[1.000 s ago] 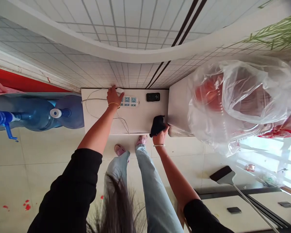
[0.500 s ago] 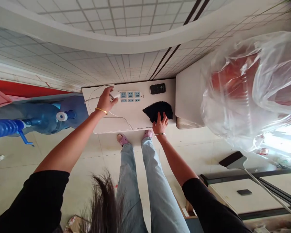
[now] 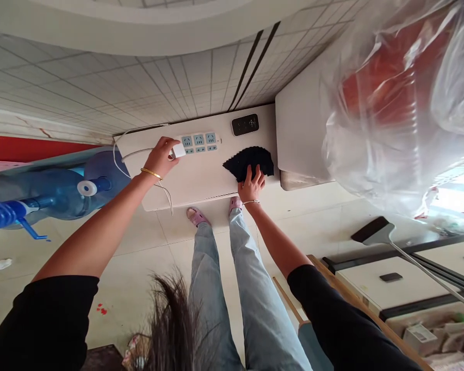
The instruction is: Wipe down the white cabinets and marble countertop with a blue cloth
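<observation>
Cloth [image 3: 248, 159], dark and soft, lies spread just right of the frame's middle on the white counter [image 3: 201, 180], under the right hand [image 3: 251, 185], whose fingers rest flat and apart on its near edge. It looks light and limp, best pinched at an edge. The left hand [image 3: 161, 157] has its fingers closed around a white plug [image 3: 178, 150] beside the power strip [image 3: 199, 142]. A second ago the cloth was bunched in the right hand.
</observation>
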Motion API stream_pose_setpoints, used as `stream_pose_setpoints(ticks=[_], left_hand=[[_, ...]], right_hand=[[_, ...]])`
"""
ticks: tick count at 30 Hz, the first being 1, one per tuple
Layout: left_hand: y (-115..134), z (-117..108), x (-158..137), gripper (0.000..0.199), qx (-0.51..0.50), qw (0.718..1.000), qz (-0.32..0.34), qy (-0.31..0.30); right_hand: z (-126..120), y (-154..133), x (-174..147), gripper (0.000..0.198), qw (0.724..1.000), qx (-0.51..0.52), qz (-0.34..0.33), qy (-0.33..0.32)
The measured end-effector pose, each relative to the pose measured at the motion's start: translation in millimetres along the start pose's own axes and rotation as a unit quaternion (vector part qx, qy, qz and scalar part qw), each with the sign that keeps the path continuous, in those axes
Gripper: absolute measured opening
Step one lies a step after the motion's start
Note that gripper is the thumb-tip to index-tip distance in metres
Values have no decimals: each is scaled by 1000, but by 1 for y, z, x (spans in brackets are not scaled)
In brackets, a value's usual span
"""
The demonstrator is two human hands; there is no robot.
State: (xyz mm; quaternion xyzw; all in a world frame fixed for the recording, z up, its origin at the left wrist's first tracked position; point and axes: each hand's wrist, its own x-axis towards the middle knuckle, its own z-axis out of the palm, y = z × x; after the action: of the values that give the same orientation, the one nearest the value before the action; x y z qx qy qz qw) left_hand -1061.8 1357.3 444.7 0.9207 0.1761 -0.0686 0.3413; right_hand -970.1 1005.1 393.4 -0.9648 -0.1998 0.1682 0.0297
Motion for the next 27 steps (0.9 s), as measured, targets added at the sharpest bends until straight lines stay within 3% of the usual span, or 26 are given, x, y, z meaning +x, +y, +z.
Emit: stream_pose_setpoints(ticks=[13,20,27], left_hand=[[8,-10,43,52,94,993,-31,-60],[19,-21,45,48,45,993,-68,-87],[10,-25,39,92,-16,991,-118,-63]], right_hand=[[-2,1,0,75,999,37,2,-12],[-5,2,0,74,999,40,-4,-21],[-4,5,0,73,999,37,-10,-21]])
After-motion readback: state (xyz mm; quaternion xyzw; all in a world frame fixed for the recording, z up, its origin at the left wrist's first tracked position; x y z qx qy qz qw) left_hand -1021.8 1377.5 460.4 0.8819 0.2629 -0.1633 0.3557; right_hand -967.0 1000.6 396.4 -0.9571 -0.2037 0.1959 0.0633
